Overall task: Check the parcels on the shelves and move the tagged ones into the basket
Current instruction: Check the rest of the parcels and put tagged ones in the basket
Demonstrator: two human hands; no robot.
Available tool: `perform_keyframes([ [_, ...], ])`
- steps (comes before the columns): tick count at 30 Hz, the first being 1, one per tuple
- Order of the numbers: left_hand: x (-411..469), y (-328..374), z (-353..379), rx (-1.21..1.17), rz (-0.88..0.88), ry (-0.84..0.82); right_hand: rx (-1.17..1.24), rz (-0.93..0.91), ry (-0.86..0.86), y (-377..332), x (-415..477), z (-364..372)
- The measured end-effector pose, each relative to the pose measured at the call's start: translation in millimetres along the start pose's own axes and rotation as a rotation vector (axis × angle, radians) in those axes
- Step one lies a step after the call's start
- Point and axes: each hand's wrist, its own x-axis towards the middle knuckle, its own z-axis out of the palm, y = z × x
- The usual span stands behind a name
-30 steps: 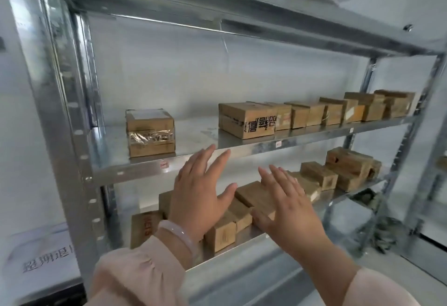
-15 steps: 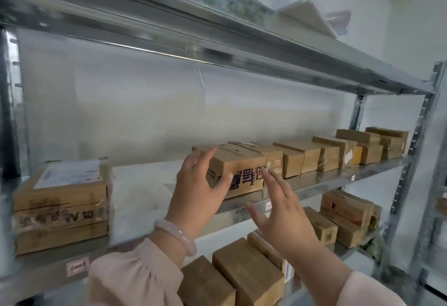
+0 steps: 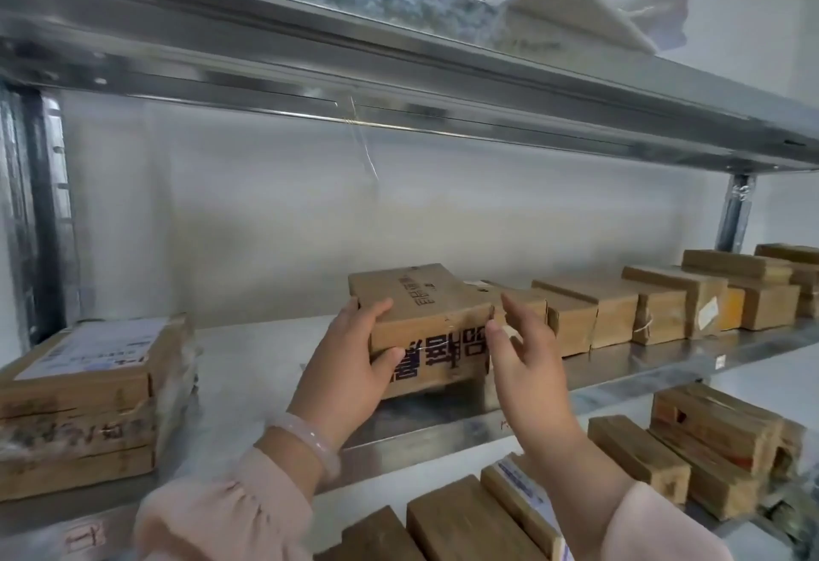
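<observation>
Both hands have reached the printed parcel [image 3: 425, 312] since the earlier frames, where they hovered in front of it with spread fingers, and the camera has come closer to the middle shelf [image 3: 248, 365]. In the head view the left hand [image 3: 350, 365] grips the parcel's left front corner, with its fingers curled over the top edge and its thumb pressed on the front face across the dark printed characters. The right hand [image 3: 527, 361] is at the parcel's right front corner with fairly straight, parted fingers. Its thumb tip touches the edge, and it does not clasp the box. The parcel is on the middle shelf near the front lip, with a shadow under its front edge; whether it is lifted cannot be told. Just to its right a row of brown parcels [image 3: 585, 312] runs along the same shelf toward the metal post [image 3: 735, 214]. Well apart on the left stands a taped parcel with a white label [image 3: 88, 387] on top. A pale bracelet [image 3: 310, 436] circles the left wrist above a pink sleeve [image 3: 221, 512]. On the lower shelf more brown boxes [image 3: 461, 520] lie side by side, one of them with a white label [image 3: 523, 489], and a further stack [image 3: 718, 432] sits to the right. Above, the top shelf [image 3: 310, 28] holds clear-wrapped items [image 3: 571, 15], which are blurred.
</observation>
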Motion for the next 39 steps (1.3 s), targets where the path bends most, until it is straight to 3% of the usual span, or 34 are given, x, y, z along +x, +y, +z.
perform_keyframes([
  [3,-11.9,0.2,-10.5,0.005,0.095,0.113,0.272,0.139,-0.069,1.1,14.4,1.2],
  [8,-20.5,6.5,-18.8,-0.168,0.060,0.214,0.629,0.268,-0.437,-3.6,29.3,14.2],
  [12,-19.0,13.3,-21.7,-0.270,-0.130,0.171,0.578,0.091,-0.357,-4.9,30.9,19.7],
  [15,-9.1,24.6,-23.9,-0.570,-0.335,0.157,0.353,-0.127,-0.342,-7.9,23.7,23.7],
  [18,-0.4,34.0,-21.3,-0.707,-0.368,0.100,0.279,-0.313,-0.379,-11.8,12.2,30.2],
  [20,2.0,34.9,-18.7,-0.741,-0.381,0.149,0.316,-0.376,-0.397,-9.8,9.4,30.3],
  [23,-0.6,29.9,-17.1,-0.836,-0.432,0.207,0.510,-0.222,-0.437,-11.0,14.6,23.8],
  [28,-8.3,13.2,-17.3,-1.377,-0.581,0.055,0.529,0.050,-0.532,-5.0,27.9,25.2],
  [31,-9.0,8.4,-13.8,-1.501,-0.572,0.078,0.583,0.003,-0.549,-7.0,24.1,27.5],
  [34,-7.1,6.1,-14.5,-1.350,-0.552,0.231,0.565,-0.021,-0.517,-4.6,24.2,30.0],
  [39,-10.1,4.1,-23.6,-0.655,-0.412,0.429,0.256,-0.221,-0.435,3.3,26.1,31.0],
])
